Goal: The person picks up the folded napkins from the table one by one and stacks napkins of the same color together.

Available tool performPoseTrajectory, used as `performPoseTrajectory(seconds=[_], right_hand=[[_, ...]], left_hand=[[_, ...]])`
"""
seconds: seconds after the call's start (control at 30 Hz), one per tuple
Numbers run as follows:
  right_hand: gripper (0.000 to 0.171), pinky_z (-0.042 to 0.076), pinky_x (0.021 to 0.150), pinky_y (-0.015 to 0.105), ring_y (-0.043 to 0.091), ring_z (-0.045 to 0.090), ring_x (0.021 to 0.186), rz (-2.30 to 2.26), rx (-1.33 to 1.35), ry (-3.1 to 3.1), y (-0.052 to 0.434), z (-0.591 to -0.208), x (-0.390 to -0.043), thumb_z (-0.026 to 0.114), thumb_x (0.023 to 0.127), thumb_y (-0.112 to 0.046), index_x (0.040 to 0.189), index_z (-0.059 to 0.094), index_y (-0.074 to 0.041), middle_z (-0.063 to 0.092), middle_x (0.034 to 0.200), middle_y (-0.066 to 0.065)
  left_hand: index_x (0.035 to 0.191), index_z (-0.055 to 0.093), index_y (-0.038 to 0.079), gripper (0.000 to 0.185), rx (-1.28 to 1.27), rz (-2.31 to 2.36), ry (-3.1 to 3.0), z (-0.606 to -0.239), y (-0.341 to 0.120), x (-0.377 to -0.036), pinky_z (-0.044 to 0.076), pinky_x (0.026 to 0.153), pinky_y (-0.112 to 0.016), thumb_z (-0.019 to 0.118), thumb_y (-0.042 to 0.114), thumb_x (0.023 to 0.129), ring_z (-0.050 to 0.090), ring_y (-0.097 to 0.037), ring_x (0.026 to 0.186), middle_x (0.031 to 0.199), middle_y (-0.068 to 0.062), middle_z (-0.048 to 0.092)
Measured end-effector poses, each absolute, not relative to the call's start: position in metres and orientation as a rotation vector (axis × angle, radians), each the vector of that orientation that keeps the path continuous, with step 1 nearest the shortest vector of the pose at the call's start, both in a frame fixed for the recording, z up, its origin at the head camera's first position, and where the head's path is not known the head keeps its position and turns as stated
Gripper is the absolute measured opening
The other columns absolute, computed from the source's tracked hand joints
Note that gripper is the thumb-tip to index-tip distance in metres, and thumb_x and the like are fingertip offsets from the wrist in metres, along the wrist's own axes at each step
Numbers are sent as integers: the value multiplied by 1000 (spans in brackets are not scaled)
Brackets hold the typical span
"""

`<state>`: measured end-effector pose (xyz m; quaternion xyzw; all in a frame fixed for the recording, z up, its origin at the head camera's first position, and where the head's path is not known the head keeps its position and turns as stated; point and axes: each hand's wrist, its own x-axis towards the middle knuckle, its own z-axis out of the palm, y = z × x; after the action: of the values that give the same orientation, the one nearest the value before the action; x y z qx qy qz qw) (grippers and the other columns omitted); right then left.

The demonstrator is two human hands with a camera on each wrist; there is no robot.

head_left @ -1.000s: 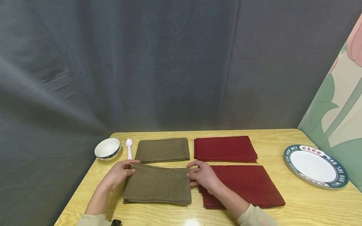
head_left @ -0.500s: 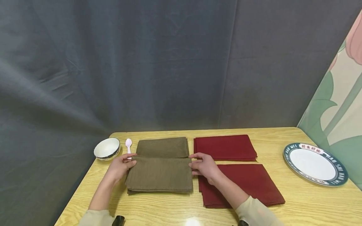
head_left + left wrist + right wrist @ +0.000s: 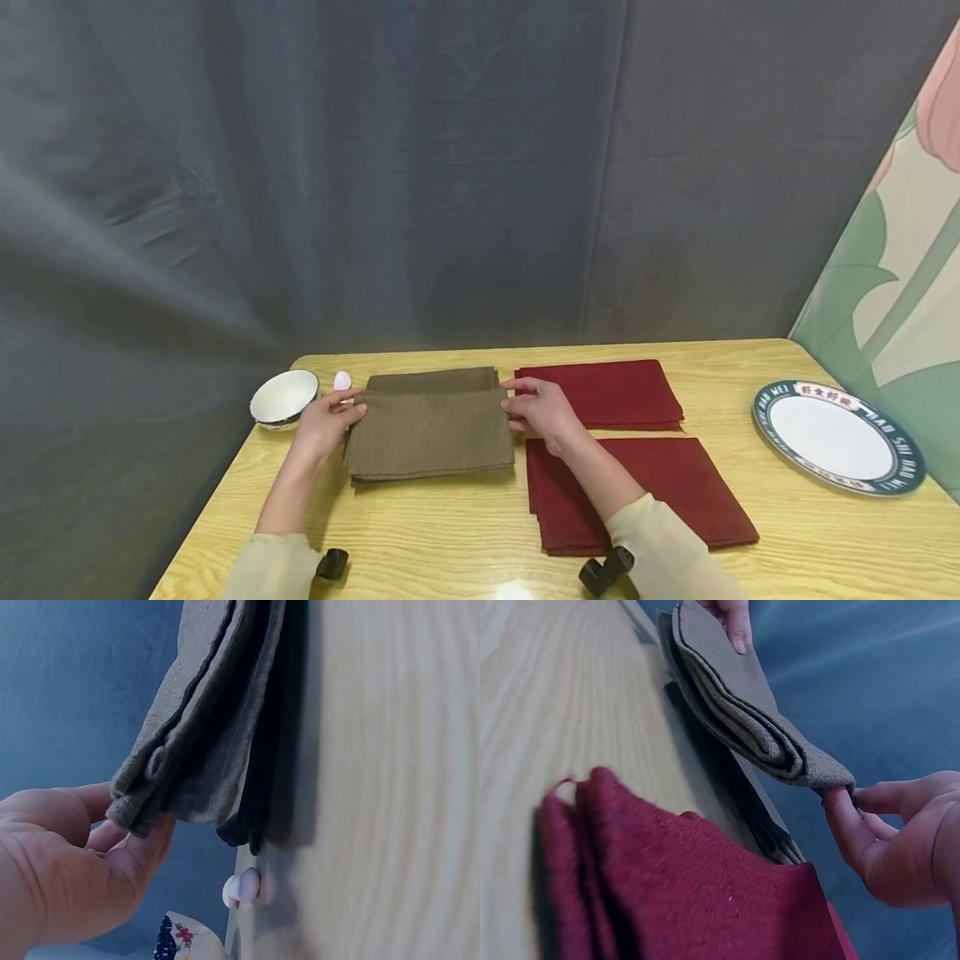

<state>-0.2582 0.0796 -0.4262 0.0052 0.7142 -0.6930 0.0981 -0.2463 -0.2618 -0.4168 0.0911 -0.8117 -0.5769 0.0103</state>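
Note:
Both hands hold a folded olive cloth by its far corners, slightly off the wooden table. My left hand pinches its left corner, and my right hand pinches its right corner. The held cloth hangs over a second folded olive cloth, whose far strip still shows. In the right wrist view that lower cloth lies flat under the lifted one. Two folded red cloths lie to the right, one at the back and one in front.
A white bowl and a pink spoon sit at the table's back left, close to my left hand. A white plate with a dark green rim lies at the far right. Grey curtain hangs behind the table.
Both hands have carried the olive cloth away from me, from the front of the table up over the back olive cloth, which is now mostly covered.

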Motion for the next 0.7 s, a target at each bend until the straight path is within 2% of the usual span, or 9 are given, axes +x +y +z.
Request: performPoseTrajectory(seconds=[0.17,0.27,0.4,0.53,0.7], right_hand=[[34,59,79,44,14,65,66,-2043,54,2103,79,-426,-268,68,96,-6,130,66,-3,66,95,11],[34,59,80,41,14,66,73,-2060,52,2093,80,-424,-276,68,96,-5,130,66,-2,64,100,12],[35,60,76,33,15,64,84,-2085,47,2082,82,-422,-284,67,96,-2,131,65,1,62,107,14],[35,59,73,29,16,62,85,-2089,59,2077,81,-422,-287,67,96,-2,131,65,1,61,109,14],[34,59,74,29,16,63,88,-2103,63,2084,80,-424,-291,68,96,-2,130,66,0,63,110,14]], left_hand=[[138,58,-4,44,295,-1829,-2502,-415,-261,-255,49,62,-23,67,11,98,56,-8,78,103,-7,58],[140,56,-4,45,282,-1875,-2473,-414,-261,-261,50,62,-22,67,11,99,56,-7,77,101,-5,54],[141,55,-5,46,250,-1934,-2435,-416,-262,-270,53,64,-22,66,9,99,60,-6,77,97,-4,56],[141,54,-6,46,253,-1973,-2403,-419,-262,-275,54,65,-22,65,7,99,63,-6,76,93,-3,58],[143,54,-4,47,268,-1970,-2394,-416,-261,-280,54,67,-22,65,9,99,62,-6,81,117,-15,59]])
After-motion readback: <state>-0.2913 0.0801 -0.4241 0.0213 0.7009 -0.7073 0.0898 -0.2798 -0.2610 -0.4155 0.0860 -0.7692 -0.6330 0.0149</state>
